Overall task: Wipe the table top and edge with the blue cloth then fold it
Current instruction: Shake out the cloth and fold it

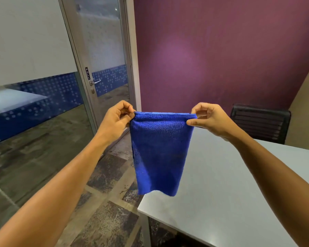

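The blue cloth point(159, 154) hangs in the air, doubled over, with its folded edge stretched level along the top. My left hand point(116, 120) pinches the top left corner and my right hand point(209, 118) pinches the top right corner. The cloth's lower end dangles just above the near left corner of the grey table point(239, 193). Both arms reach forward from the bottom of the view.
A black mesh chair point(260, 122) stands behind the table against the purple wall. A glass door with a metal handle point(95, 82) is at the left, beside glass partitions. Patterned floor tiles lie left of the table's edge.
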### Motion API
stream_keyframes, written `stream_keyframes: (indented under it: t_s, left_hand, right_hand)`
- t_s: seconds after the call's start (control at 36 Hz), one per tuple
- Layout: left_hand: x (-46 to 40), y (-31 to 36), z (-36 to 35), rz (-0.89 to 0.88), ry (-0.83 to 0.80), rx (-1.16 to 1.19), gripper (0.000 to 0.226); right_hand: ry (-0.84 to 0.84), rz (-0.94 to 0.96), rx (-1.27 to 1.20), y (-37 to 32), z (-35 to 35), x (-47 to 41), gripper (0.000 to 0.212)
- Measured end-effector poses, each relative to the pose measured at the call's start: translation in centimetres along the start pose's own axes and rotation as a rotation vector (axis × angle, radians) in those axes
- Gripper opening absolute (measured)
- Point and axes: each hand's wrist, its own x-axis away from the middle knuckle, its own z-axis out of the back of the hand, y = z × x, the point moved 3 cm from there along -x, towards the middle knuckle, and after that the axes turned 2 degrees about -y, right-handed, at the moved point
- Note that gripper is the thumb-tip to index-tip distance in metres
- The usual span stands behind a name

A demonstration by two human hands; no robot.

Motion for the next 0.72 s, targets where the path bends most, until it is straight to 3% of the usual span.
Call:
stream_keyframes:
  t_s: [0.11, 0.28, 0.36, 0.44, 0.5, 0.58, 0.64, 0.72]
  left_hand:
    - [0.3, -0.1, 0.2, 0.040, 0.023, 0.093, 0.038]
    - [0.6, -0.4, 0.2, 0.064, 0.018, 0.221, 0.043]
    - [0.9, -0.4, 0.4, 0.047, -0.043, 0.339, 0.038]
    - [0.0, -0.1, 0.6, 0.066, 0.040, 0.460, 0.025]
    - [-0.3, -1.3, 0.0, 0.252, 0.111, 0.576, 0.009]
    - [2.5, -6.9, -3.2, 0.756, -0.112, 0.752, 0.075]
    - [6.7, -10.9, -5.2, 0.990, -0.304, 0.876, 0.097]
    - [12.5, -14.2, -7.2, 1.170, -0.484, 0.901, 0.083]
  right_hand:
    - [-0.046, -0.060, -0.290, 0.4, -0.2, 0.0, 0.049]
    - [-0.138, -0.146, -0.384, -0.1, -0.8, 0.8, 0.009]
    - [-0.172, -0.151, -0.423, -0.3, -0.6, 1.1, 0.011]
    - [-0.082, -0.147, -0.582, -0.5, -0.4, 0.1, 0.026]
    - [0.007, -0.244, -0.730, 0.3, -1.5, -0.6, 0.038]
    - [-0.094, -0.628, -0.907, 4.5, -5.8, 1.2, 0.080]
    - [-0.255, -0.829, -1.052, 8.4, -9.0, 4.2, 0.105]
    - [-0.424, -0.978, -1.039, 12.1, -12.9, 8.7, 0.099]
